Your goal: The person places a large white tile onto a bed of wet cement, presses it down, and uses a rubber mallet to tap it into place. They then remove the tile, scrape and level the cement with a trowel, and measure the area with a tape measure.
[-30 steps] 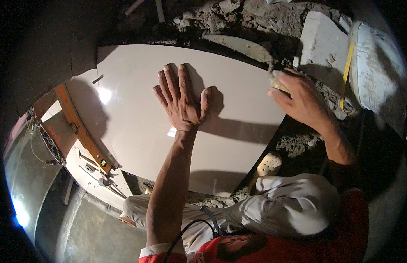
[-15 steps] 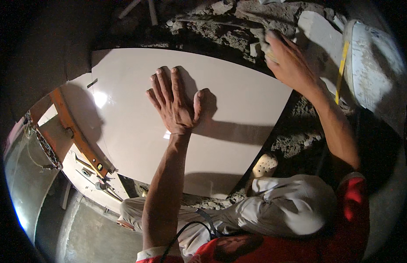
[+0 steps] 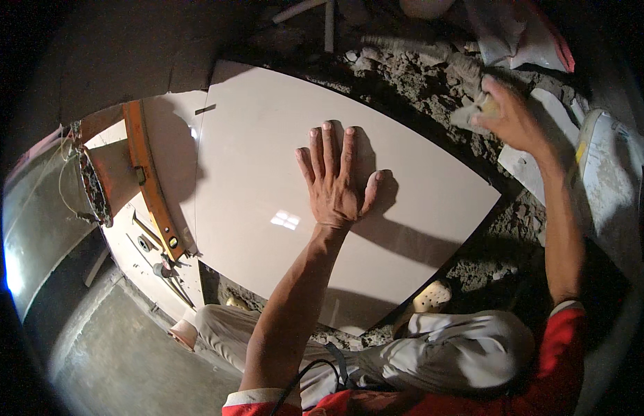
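Observation:
A large cream floor tile (image 3: 259,180) lies before me, with its far edge against dark mortar and rubble. My left hand (image 3: 334,191) rests flat on it with the fingers spread. Beyond the tile's far right side, my right hand (image 3: 510,119) is closed on a small grey tool (image 3: 467,119) with a yellowish part between the fingers. That tool is blurred and partly hidden by the hand; it hangs over the loose mortar (image 3: 405,87).
On the neighbouring tiles at left lie an orange spirit level (image 3: 143,177) and several small tools (image 3: 155,260). Far right are a white tile piece (image 3: 543,132), a white bag (image 3: 609,166) and another sack (image 3: 523,35). My perforated shoe (image 3: 433,297) stands by the near right edge.
The view has shifted, so the tile sits farther right in the picture. My left hand stays flat on the tile. My right hand, with the tool, is now farther out from the tile's edge.

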Demonstrator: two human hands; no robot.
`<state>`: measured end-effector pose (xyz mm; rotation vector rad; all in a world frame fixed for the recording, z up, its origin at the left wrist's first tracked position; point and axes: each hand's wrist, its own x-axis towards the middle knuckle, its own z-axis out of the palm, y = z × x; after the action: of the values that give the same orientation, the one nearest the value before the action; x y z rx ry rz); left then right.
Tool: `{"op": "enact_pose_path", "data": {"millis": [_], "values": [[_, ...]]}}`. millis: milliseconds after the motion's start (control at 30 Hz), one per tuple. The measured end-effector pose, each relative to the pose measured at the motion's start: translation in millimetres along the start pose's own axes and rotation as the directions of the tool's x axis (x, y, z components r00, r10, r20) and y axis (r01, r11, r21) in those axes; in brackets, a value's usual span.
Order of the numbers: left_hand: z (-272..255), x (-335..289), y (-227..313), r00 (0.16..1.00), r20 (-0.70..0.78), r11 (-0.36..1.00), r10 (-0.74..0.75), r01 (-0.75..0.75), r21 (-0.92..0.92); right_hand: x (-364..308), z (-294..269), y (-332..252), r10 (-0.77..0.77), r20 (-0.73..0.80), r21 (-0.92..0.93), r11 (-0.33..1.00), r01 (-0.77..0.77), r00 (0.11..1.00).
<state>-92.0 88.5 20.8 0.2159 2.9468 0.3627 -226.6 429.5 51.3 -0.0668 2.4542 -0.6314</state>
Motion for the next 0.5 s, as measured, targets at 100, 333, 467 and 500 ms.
{"op": "enact_pose_path", "data": {"millis": [100,333,467,500], "values": [[0.6,0.2,-0.2,1.0,-0.018,1.0,0.008,-0.009,-0.029,19.5,-5.9,-14.6,-0.105,-0.169,0.199,0.97,0.139,0.98],[-2.3,0.4,0.3,1.0,0.007,0.999,-0.005,0.005,-0.048,70.8,-4.8,-75.1,-0.369,-0.426,-0.167,0.93,0.328,0.826],[-5.1,0.3,1.5,1.0,0.025,0.997,-0.01,0.012,-0.073,47.6,17.0,-72.1,-0.263,-0.388,-0.021,0.961,0.277,0.883],[-5.9,0.2,1.9,1.0,0.029,0.998,-0.01,0.012,-0.069,46.9,23.5,-73.9,-0.221,-0.414,0.007,0.969,0.246,0.883]]}}
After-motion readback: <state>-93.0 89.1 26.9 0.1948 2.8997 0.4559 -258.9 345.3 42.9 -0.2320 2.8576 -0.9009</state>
